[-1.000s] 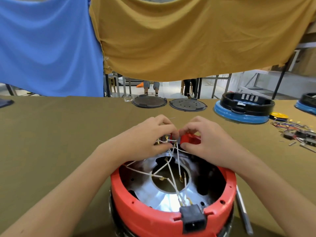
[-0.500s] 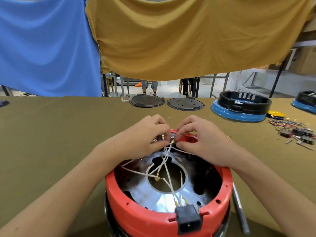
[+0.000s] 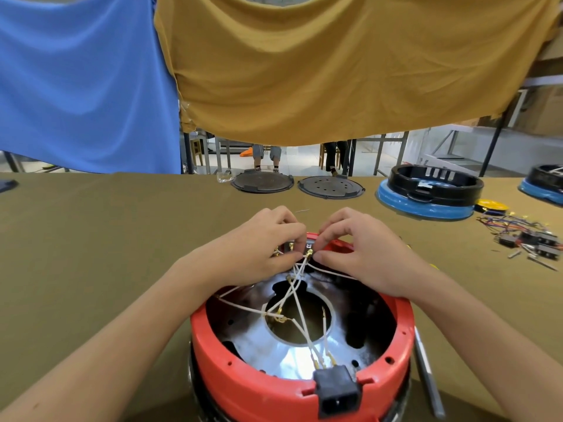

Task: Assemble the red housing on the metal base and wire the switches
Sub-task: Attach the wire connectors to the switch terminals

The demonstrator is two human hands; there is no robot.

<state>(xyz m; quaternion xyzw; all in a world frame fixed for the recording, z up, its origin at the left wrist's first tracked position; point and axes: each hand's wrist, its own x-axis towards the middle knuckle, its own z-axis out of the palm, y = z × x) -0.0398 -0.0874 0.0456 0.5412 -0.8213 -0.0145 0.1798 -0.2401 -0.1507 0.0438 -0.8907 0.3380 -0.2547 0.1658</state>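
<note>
The red housing point(image 3: 259, 388) sits on the shiny metal base point(image 3: 265, 345) near the table's front edge, with a black power socket point(image 3: 338, 391) in its near wall. White wires point(image 3: 297, 303) with brass terminals cross the inside and rise to the far rim. There my left hand point(image 3: 259, 248) grips the switch block point(image 3: 292, 248), whose brass pins show between the fingers. My right hand point(image 3: 362, 248) pinches a brass wire terminal point(image 3: 309, 254) against the switch. The switch body is mostly hidden by my fingers.
Two dark round plates point(image 3: 262, 181) point(image 3: 330, 187) lie at the table's far edge. A black-and-blue housing point(image 3: 429, 193) stands far right, another point(image 3: 545, 184) at the right border. Loose coloured wires and switches point(image 3: 530, 236) lie right. A grey tool point(image 3: 426, 379) lies beside the housing.
The camera view has shifted slightly. My hands have closed in at the far rim, and the right fingers now pinch a terminal against the switch; the red switch part seen earlier is covered.
</note>
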